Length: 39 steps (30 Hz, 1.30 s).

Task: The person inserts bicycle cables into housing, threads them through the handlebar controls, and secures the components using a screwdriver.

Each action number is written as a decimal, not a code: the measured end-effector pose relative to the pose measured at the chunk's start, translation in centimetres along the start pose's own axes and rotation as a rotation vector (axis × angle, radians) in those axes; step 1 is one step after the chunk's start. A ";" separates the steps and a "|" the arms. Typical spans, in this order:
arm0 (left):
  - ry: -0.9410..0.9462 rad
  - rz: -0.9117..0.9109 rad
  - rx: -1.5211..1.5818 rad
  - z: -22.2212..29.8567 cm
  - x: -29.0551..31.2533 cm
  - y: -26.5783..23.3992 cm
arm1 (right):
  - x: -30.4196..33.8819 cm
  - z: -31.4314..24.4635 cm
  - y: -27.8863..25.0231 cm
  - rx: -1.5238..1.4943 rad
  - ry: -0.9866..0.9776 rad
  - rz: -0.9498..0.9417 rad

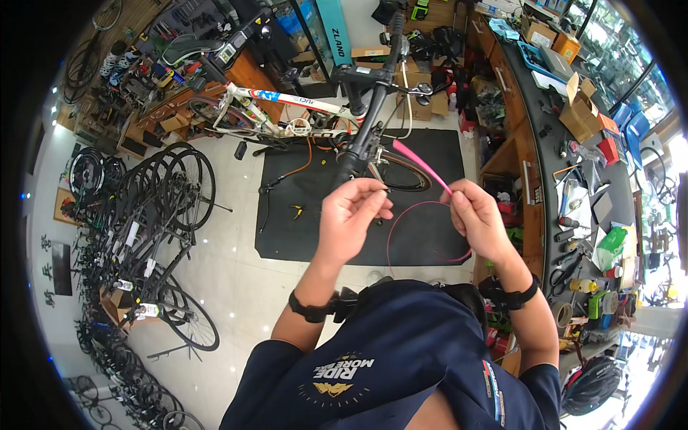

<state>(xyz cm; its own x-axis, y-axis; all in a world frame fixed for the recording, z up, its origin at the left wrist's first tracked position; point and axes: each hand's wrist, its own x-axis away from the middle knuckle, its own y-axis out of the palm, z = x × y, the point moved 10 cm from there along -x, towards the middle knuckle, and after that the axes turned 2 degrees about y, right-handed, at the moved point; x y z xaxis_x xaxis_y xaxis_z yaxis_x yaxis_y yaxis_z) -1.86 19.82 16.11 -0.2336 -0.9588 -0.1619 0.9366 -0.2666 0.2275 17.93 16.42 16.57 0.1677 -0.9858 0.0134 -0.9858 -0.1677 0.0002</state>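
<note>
My right hand (476,217) is closed in a pinch on a long pink cable (430,172). One end sticks out up and to the left, looking wide and smeared; the thin rest hangs in a loose loop below my hands. My left hand (352,217) is closed, thumb against forefinger, with a tiny dark bit at its tips that is too small to name. The two hands are apart, in front of my chest. Just beyond them stands a white road bike (301,102), its black handlebar (373,118) nearest my left hand.
A black mat (287,240) lies under the bike's front, with a small yellow-handled tool (297,211) on it. To the right runs a long workbench (534,93) crowded with tools and boxes. Several bikes and wheels (179,186) stand at left. Cardboard boxes (423,107) sit behind.
</note>
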 end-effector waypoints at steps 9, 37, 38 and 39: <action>0.044 -0.054 -0.033 4.8 1.2 -6.6 | 0.0 -2.9 5.8 0.453 -0.210 0.054; 0.199 0.020 -0.359 9.2 2.8 -6.5 | -1.4 -5.4 6.7 0.509 -0.298 -0.044; 0.200 0.015 -0.359 9.6 2.8 -6.1 | -1.4 -5.5 6.3 0.508 -0.298 -0.039; 0.214 -0.018 -0.499 9.9 2.8 -5.5 | -1.3 -5.2 6.0 0.544 -0.303 -0.049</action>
<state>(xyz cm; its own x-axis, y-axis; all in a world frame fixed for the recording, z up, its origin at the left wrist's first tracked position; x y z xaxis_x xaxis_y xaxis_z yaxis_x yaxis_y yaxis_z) -10.24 17.62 23.89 -0.2407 -0.8992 -0.3653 0.9554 -0.1533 -0.2523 11.75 16.73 21.78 0.2845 -0.9234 -0.2577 -0.8482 -0.1171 -0.5166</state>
